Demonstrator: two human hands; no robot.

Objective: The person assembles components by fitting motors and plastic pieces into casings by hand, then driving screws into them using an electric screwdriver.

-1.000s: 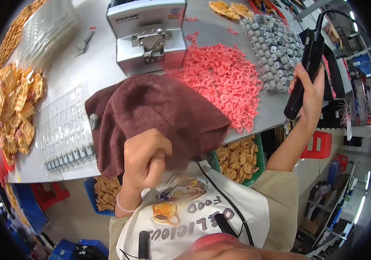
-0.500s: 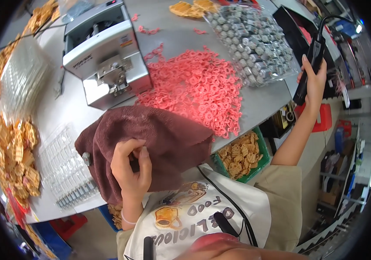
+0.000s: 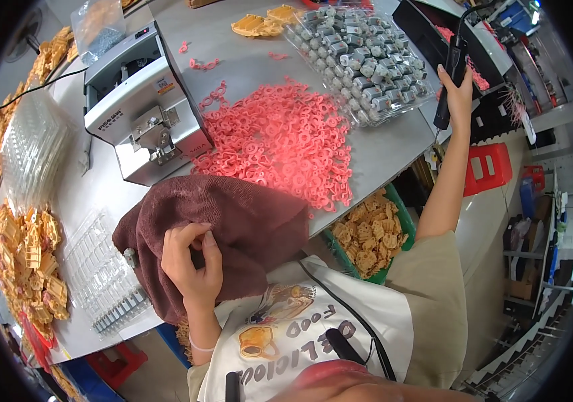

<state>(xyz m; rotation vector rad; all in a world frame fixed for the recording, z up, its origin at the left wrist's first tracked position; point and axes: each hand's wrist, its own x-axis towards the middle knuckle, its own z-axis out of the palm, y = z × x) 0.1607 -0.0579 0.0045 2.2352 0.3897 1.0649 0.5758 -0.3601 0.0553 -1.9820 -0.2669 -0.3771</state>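
My left hand (image 3: 191,266) is over a brown cloth (image 3: 246,231) at the table's near edge. Its thumb and fingertips are pinched together, and whatever is between them is hidden. Out to the right, my raised right hand (image 3: 459,104) is wrapped round a black electric screwdriver (image 3: 458,55), its tip pointing down and its cord running up from the top. A pile of small pink plastic rings (image 3: 279,137) lies beyond the cloth. By the cloth's left edge sits a small grey metal piece (image 3: 129,256).
A silver-grey machine (image 3: 115,110) stands left of the rings. Bagged small motors (image 3: 367,60) lie at the far right of the table. Clear trays (image 3: 99,258) and yellow plastic parts (image 3: 28,264) are on the left. A green bin (image 3: 403,221) and a red stool (image 3: 487,167) are below on the right.
The whole view has shifted, moving the table's things leftward in the picture. My right hand has moved up and a little away with the screwdriver. My left hand keeps its pinch over the cloth.
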